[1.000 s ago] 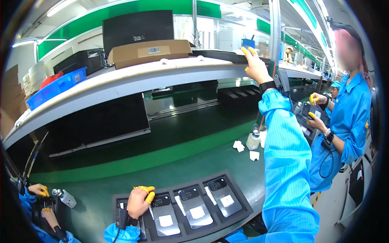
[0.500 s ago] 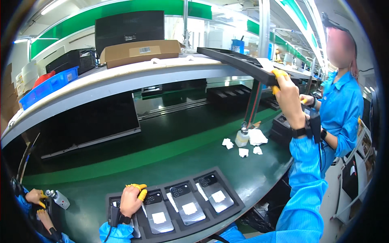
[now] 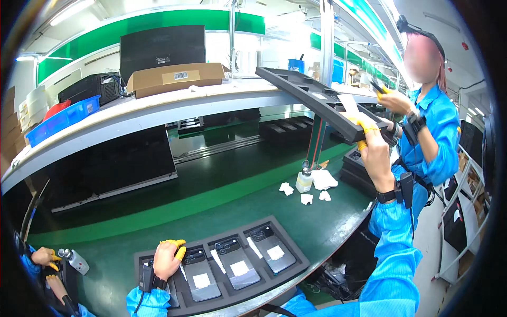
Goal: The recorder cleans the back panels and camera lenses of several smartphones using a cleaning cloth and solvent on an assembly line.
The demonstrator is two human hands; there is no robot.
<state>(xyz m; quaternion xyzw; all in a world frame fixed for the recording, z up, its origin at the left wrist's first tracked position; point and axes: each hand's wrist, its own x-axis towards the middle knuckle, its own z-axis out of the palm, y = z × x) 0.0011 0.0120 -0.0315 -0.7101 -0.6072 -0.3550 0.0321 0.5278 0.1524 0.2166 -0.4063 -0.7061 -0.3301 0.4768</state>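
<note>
My right hand (image 3: 377,153), with yellow finger covers, grips the near end of a black foam tray (image 3: 338,122), raised and tilted at the shelf's right end. White paper shows inside it. On the bench lies another black foam tray (image 3: 272,289), holding several dark phones (image 3: 240,272) back side up, each with a white label. My left hand (image 3: 166,260), also with yellow finger covers, is curled over the leftmost phone (image 3: 173,296) and hides most of it. What its fingertips grip there is hidden.
A co-worker (image 3: 430,116) in blue stands at the right, near the raised tray. Another person's hands (image 3: 45,257) are at the lower left by a pump bottle (image 3: 78,262). A second bottle (image 3: 304,182) and white wipes (image 3: 323,179) lie right of centre, before stacked trays (image 3: 356,171).
The raised tray has tipped lower at my right hand, showing more of its inside. The co-worker has lifted a hand with a dark object. My left hand stays on the bench tray.
</note>
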